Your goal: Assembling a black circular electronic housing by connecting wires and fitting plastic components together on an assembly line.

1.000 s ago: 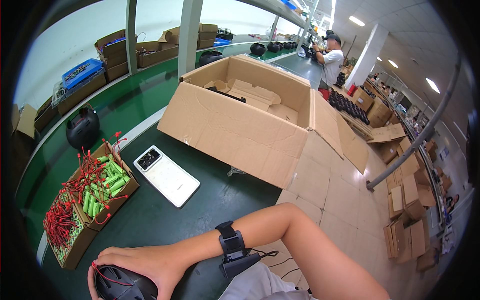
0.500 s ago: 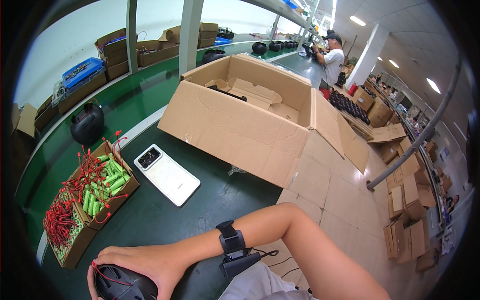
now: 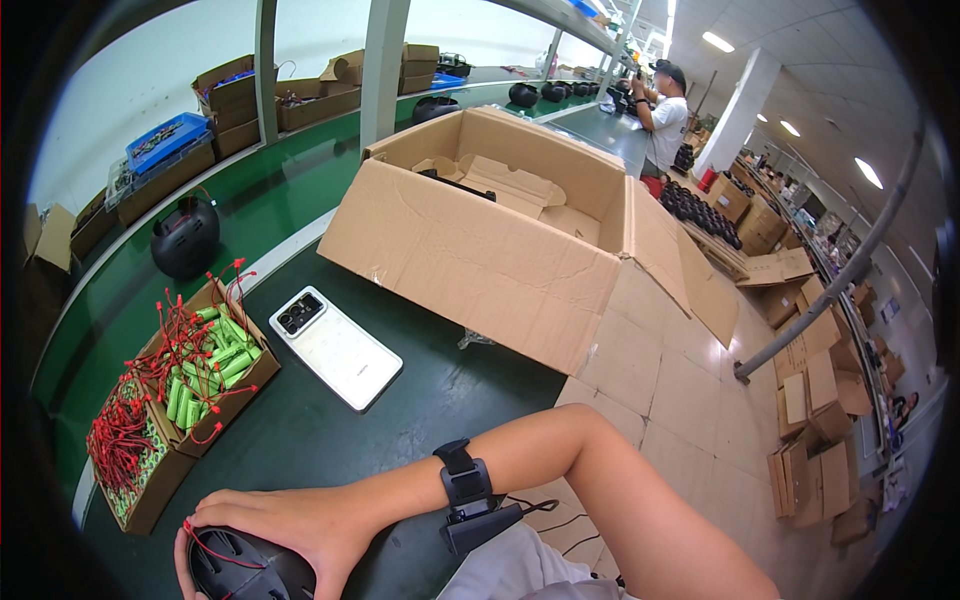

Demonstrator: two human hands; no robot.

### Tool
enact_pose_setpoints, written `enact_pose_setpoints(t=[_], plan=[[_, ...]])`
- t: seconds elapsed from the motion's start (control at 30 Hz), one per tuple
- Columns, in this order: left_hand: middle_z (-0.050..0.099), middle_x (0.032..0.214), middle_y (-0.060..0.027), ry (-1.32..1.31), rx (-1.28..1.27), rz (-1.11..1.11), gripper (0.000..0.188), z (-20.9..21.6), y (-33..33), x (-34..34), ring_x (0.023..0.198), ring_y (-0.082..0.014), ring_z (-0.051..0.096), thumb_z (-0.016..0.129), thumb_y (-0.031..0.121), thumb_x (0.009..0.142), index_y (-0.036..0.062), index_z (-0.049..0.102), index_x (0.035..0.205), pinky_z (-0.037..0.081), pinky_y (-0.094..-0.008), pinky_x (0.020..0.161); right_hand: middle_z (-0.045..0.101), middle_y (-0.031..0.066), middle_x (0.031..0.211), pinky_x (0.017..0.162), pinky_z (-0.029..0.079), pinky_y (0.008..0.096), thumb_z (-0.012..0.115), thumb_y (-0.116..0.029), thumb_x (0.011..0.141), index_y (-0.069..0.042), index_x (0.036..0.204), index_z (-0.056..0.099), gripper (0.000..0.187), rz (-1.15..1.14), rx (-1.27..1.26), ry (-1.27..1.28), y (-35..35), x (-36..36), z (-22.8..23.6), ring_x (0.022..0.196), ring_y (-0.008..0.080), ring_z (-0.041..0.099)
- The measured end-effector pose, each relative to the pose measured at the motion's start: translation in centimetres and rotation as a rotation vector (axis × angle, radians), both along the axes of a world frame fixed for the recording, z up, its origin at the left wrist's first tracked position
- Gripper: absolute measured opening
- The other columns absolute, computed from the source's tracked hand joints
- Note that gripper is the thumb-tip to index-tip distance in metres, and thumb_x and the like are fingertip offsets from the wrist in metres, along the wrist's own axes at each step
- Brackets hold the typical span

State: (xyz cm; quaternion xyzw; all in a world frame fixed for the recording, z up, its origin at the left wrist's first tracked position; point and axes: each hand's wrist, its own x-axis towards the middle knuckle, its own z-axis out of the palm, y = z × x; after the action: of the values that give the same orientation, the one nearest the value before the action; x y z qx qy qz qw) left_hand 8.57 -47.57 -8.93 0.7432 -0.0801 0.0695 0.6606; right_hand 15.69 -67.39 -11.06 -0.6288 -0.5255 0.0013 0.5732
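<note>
My right hand (image 3: pixel 290 530) is wrapped over a round black plastic housing (image 3: pixel 255 572) at the lower left edge, fingers on its far side and thumb on the near side. A thin red wire with a red connector lies across the housing's slotted top. The lower part of the housing is cut off by the picture's edge. Beyond my hand stands a cardboard box of green battery cells (image 3: pixel 210 370) with red leads. Beside it, a second box (image 3: pixel 180 478) holds more red-wired cells. A white phone (image 3: pixel 345 355) lies on the dark green table. My left hand is out of view.
A large open carton (image 3: pixel 470 260) stands at the table's far side, a flap hanging toward me. Another black housing (image 3: pixel 187 240) sits on the green conveyor belt (image 3: pixel 300 190). A person (image 3: pixel 665 115) works farther along the line. Flattened cartons (image 3: pixel 815 450) are stacked at right.
The black housings on the belt have shifted slightly right and away. The far person's hands have risen. My right hand keeps its hold, unmoved.
</note>
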Motion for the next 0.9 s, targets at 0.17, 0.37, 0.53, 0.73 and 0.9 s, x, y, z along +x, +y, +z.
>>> enact_pose_setpoints(t=[0.17, 0.37, 0.53, 0.73, 0.9], plan=[[0.048, 0.136, -0.0250, 0.012, -0.021, 0.001, 0.069, -0.1, 0.0, 0.0, 0.127, -0.0341, 0.046, 0.031, 0.040, 0.091, -0.0115, 0.041, 0.136, 0.033, -0.0417, 0.110, 0.043, 0.0223, 0.134, 0.106, 0.035, 0.0424, 0.089, -0.049, 0.056, 0.001, 0.136, 0.035, 0.109, -0.001, -0.002, -0.002, 0.1, 0.2, -0.3, 0.126, 0.0377, 0.042], [0.047, 0.136, -0.0250, 0.013, -0.035, -0.002, 0.069, -0.4, 0.1, 0.1, 0.128, -0.0340, 0.045, 0.032, 0.040, 0.091, -0.0115, 0.040, 0.136, 0.032, -0.0419, 0.110, 0.038, 0.0225, 0.131, 0.106, 0.033, 0.0394, 0.092, -0.043, 0.037, 0.006, 0.135, 0.027, 0.128, 0.055, -0.004, 0.000, 0.5, 0.7, -1.6, 0.125, 0.0362, 0.040], [0.047, 0.137, -0.0248, 0.022, -0.043, -0.003, 0.069, -0.1, 0.0, 0.0, 0.128, -0.0340, 0.045, 0.032, 0.040, 0.091, -0.0114, 0.040, 0.136, 0.032, -0.0420, 0.110, 0.038, 0.0222, 0.131, 0.106, 0.033, 0.0393, 0.093, -0.044, 0.037, 0.006, 0.135, 0.027, 0.128, 0.056, 0.003, -0.005, 0.5, 0.7, -1.5, 0.125, 0.0362, 0.040], [0.047, 0.137, -0.0248, 0.038, -0.085, -0.017, 0.070, -0.5, 0.2, 0.1, 0.127, -0.0341, 0.045, 0.034, 0.041, 0.091, -0.0114, 0.039, 0.137, 0.033, -0.0419, 0.110, 0.043, 0.0224, 0.134, 0.105, 0.035, 0.0419, 0.089, -0.048, 0.056, 0.001, 0.137, 0.035, 0.109, -0.006, -0.008, -0.001, -0.1, 0.0, 0.1, 0.126, 0.0377, 0.042], [0.046, 0.137, -0.0249, 0.036, -0.056, -0.017, 0.070, -0.1, 0.0, 0.0, 0.127, -0.0343, 0.045, 0.034, 0.041, 0.090, -0.0116, 0.039, 0.137, 0.033, -0.0419, 0.109, 0.043, 0.0224, 0.133, 0.105, 0.035, 0.0418, 0.089, -0.047, 0.055, 0.001, 0.137, 0.035, 0.109, -0.010, -0.017, 0.006, -0.1, -0.1, 0.2, 0.125, 0.0377, 0.042]])
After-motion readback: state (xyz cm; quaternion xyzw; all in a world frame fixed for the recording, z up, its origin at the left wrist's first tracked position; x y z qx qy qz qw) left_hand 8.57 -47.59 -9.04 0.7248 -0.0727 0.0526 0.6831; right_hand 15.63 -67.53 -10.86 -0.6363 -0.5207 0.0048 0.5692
